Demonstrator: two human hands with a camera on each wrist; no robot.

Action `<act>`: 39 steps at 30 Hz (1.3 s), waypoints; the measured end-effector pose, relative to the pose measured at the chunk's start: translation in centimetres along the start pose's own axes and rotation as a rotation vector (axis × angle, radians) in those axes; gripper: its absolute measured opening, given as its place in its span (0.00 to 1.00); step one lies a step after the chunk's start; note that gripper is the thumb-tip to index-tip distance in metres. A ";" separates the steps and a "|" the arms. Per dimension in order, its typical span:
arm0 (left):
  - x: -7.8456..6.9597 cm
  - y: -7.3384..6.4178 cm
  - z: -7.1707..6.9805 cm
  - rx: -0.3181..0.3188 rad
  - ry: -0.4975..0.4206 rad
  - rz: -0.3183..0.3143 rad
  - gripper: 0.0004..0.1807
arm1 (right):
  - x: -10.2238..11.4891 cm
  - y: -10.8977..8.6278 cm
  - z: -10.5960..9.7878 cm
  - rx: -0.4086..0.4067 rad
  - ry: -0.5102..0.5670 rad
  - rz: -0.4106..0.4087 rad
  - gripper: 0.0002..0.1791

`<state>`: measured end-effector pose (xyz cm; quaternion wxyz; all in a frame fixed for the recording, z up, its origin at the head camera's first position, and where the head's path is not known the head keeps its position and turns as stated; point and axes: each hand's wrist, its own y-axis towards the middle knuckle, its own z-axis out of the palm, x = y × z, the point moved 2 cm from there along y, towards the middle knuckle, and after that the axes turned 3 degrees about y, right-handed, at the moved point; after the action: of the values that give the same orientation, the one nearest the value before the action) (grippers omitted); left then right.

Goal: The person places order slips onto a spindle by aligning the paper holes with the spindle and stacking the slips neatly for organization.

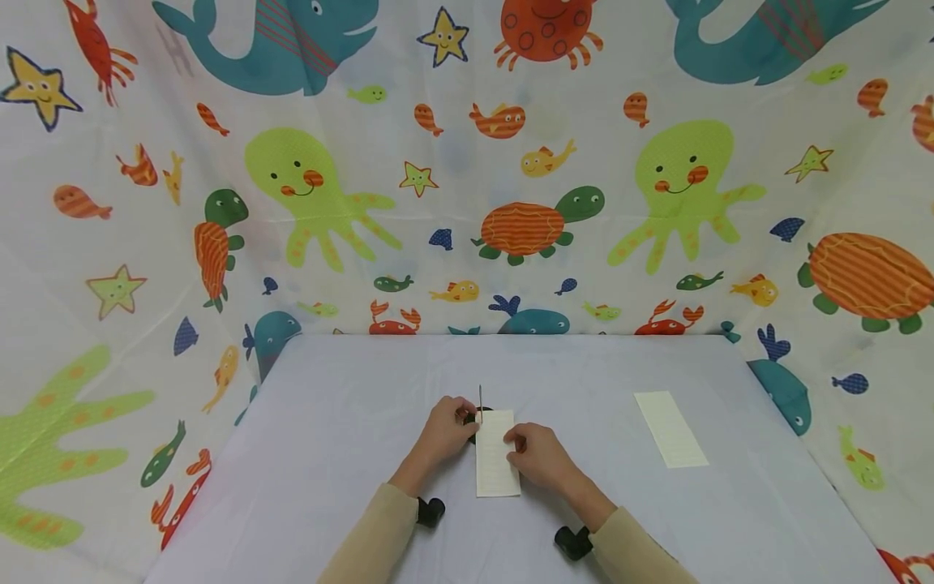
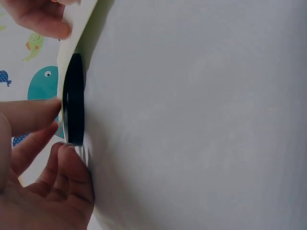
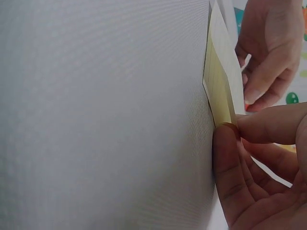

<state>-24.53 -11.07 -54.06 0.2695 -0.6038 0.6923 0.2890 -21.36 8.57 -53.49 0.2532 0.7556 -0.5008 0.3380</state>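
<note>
A cream, lined paper strip point(image 1: 498, 466) lies between both hands in the head view. A thin upright metal spike point(image 1: 480, 396) stands at its upper left corner; whether it pierces the paper I cannot tell. Beneath the paper, the left wrist view shows a flat black round base point(image 2: 74, 103) on the table. My left hand point(image 1: 447, 426) pinches the strip's upper left edge, with fingertips point(image 2: 71, 155) by the base's rim. At the strip's right edge, my right hand point(image 1: 541, 456) pinches the paper between thumb and finger, and the strip bends slightly upward there point(image 3: 223, 81).
A second cream paper strip point(image 1: 671, 430) lies slanted on the white tabletop point(image 1: 350, 405) to the right. Behind and beside the table hangs a cloth point(image 1: 452, 186) printed with sea animals. Black devices point(image 1: 430, 513) are worn at both wrists.
</note>
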 end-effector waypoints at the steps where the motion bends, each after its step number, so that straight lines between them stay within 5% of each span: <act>1: 0.1 -0.1 -0.1 0.011 0.007 0.015 0.10 | 0.1 0.0 0.0 0.001 0.001 -0.003 0.10; 11: 0.4 -0.5 -0.3 0.117 0.019 0.013 0.20 | 0.1 -0.1 -0.2 0.014 0.012 0.002 0.10; 28: 0.3 -0.5 -0.2 0.108 0.043 0.018 0.21 | -0.7 -1.5 -1.8 0.007 0.013 0.000 0.08; 39: 0.2 -0.6 -0.4 0.114 0.051 0.024 0.21 | -1.6 -2.4 -5.1 0.024 -0.088 0.019 0.08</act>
<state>-23.95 -11.51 -53.97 0.2822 -0.5862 0.7216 0.2367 -20.88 14.05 -51.53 0.2186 0.7678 -0.5148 0.3126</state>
